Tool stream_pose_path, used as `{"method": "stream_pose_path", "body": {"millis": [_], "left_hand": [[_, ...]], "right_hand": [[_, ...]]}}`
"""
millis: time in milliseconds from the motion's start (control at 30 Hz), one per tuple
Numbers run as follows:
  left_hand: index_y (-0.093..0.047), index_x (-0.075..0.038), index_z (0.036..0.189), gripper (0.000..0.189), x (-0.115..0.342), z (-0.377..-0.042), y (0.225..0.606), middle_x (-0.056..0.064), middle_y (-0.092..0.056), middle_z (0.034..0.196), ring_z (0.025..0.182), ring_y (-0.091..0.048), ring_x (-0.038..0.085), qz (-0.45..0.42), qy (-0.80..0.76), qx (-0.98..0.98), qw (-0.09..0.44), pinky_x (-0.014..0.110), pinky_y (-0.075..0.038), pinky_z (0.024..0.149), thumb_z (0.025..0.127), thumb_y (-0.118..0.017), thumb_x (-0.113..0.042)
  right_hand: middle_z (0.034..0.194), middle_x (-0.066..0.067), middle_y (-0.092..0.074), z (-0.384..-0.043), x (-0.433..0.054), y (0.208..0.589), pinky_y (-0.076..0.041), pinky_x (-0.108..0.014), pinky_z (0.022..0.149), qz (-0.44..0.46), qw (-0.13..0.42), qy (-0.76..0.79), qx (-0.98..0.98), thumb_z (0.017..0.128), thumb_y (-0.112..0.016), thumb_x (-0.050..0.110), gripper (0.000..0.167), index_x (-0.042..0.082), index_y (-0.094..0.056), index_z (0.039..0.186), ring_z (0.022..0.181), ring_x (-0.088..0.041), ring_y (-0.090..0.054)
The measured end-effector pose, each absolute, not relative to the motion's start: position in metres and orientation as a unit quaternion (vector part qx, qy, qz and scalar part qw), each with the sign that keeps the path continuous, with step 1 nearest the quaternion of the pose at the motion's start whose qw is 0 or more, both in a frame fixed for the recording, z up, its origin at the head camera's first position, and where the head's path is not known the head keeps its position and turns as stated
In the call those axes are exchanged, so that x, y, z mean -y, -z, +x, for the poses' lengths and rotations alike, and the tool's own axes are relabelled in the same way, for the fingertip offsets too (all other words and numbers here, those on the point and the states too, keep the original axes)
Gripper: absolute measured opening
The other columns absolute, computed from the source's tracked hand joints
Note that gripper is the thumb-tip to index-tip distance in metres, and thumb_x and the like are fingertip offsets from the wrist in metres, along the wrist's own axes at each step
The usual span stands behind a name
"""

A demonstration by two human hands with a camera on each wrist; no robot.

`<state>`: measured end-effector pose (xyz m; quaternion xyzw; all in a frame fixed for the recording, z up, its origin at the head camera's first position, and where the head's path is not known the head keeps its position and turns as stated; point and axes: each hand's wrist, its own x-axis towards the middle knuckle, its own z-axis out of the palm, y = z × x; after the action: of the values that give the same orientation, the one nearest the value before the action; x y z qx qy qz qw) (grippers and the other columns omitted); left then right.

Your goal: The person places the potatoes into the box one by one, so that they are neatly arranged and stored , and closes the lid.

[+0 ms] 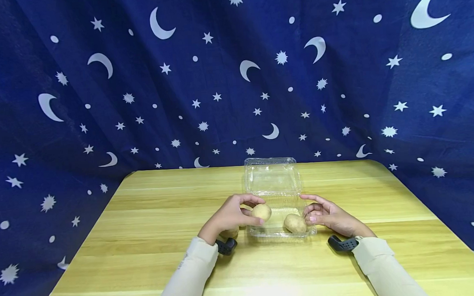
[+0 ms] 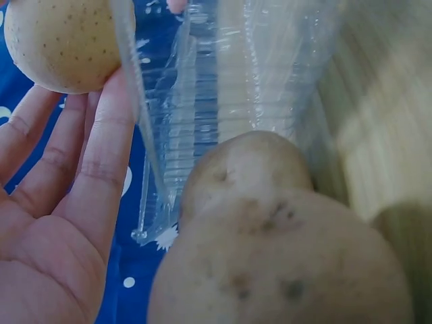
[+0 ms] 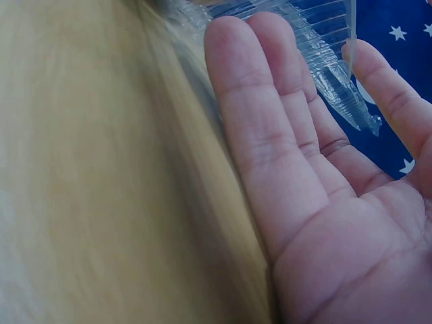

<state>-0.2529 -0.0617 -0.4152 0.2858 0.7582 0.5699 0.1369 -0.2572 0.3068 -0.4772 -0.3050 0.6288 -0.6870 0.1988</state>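
My left hand (image 1: pixel 232 215) pinches a pale, speckled potato (image 1: pixel 262 212) between thumb and fingers, over the left part of a clear plastic clamshell box (image 1: pixel 272 234). Its lid (image 1: pixel 272 178) stands open at the back. Inside the box, at the right, lies another potato (image 1: pixel 295 224). Beside the box's right wall is my right hand (image 1: pixel 339 218), holding nothing, fingers fairly straight with a slight bend; the right wrist view shows one fingertip (image 3: pixel 368 57) at the plastic edge. Two potatoes (image 2: pixel 280 263) sit left of the box, partly hidden by my left hand in the head view.
The box stands on a light wooden table (image 1: pixel 146 262). Behind and at both sides hangs a dark blue cloth (image 1: pixel 216 77) with white moons and stars. A black band (image 1: pixel 226 247) is on the left wrist, another (image 1: pixel 342 244) on the right.
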Motion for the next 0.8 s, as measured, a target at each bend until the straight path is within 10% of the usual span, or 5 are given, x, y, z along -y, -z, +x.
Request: {"method": "stream_pose_path", "body": {"millis": [800], "left_hand": [[-0.074, 0.0, 0.133, 0.053, 0.041, -0.247, 0.421, 0.006, -0.074, 0.125, 0.115, -0.066, 0.014, 0.321, -0.483, -0.807, 0.112, 0.023, -0.057, 0.095, 0.084, -0.093, -0.006]], "right_hand": [[0.126, -0.015, -0.063, -0.258, -0.307, 0.477, -0.06, -0.033, 0.099, -0.3, 0.2, 0.692, -0.626, 0.107, -0.055, -0.01, 0.062, 0.015, -0.045, 0.163, 0.112, -0.015, -0.07]]}}
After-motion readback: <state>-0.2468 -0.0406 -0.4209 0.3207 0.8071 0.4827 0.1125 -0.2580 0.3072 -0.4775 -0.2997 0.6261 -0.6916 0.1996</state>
